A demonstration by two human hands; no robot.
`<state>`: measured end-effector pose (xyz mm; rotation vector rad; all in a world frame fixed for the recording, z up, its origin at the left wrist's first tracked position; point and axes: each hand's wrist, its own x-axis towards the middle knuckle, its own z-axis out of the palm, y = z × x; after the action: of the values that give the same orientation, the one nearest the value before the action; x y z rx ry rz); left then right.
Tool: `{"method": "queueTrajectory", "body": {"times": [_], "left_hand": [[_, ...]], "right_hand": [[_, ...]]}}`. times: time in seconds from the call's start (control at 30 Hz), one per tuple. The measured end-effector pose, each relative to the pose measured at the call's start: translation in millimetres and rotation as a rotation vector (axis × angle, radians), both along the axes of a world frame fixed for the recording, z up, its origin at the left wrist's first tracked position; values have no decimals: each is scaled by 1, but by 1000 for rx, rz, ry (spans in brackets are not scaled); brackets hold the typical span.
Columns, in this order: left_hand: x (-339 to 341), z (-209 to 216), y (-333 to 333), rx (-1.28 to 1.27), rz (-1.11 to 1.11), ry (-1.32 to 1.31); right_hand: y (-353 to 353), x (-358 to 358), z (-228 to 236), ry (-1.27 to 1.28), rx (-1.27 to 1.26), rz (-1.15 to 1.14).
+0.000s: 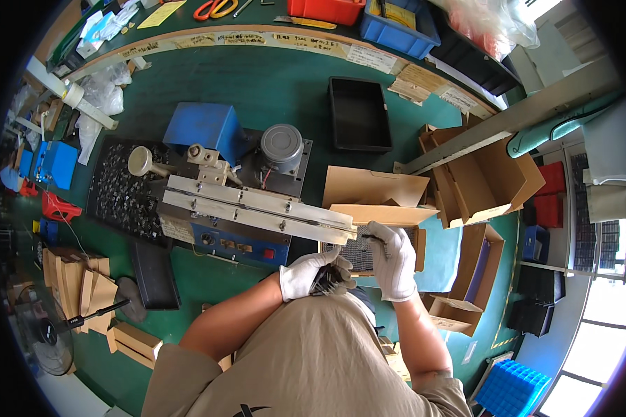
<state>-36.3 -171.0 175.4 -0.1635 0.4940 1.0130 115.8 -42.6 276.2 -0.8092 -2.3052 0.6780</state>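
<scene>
Left fingers point(342, 263) cup dark parts point(325, 280); right fingers point(379, 231) seem to pinch a small piece point(367, 237) by the rails point(264, 202); a light, steady grip would serve best.

Pieces point(325, 281) in left hand point(303, 276) too small to tell, carton point(420, 249) partly behind right hand point(395, 265), red bin point(323, 10) cropped

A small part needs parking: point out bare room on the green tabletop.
Widest: green tabletop behind the blue box-shaped housing, left of the black rectangular tray. A narrower strip separates that tray from the grey metal cylinder. Crowded: around the white-gloved right hand, beside open brown cardboard boxes, and leftward, where small dark parts lie spread.
</scene>
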Motion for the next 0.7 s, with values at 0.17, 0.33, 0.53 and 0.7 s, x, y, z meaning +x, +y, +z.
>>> {"method": "queueTrajectory", "body": {"times": [0.17, 0.33, 0.53, 0.7], "left_hand": [[-1, 1, 1, 1, -2, -9], [-3, 3, 1, 6, 11, -39], [0, -6, 0, 49, 28, -81], [0, -1, 2, 2, 17, -89]], "right_hand": [[13, -8, 2, -32, 67, 112], [14, -10, 3, -15, 75, 154], [8, -17, 1, 18, 71, 164], [-1, -19, 5, 43, 40, 82]]}}
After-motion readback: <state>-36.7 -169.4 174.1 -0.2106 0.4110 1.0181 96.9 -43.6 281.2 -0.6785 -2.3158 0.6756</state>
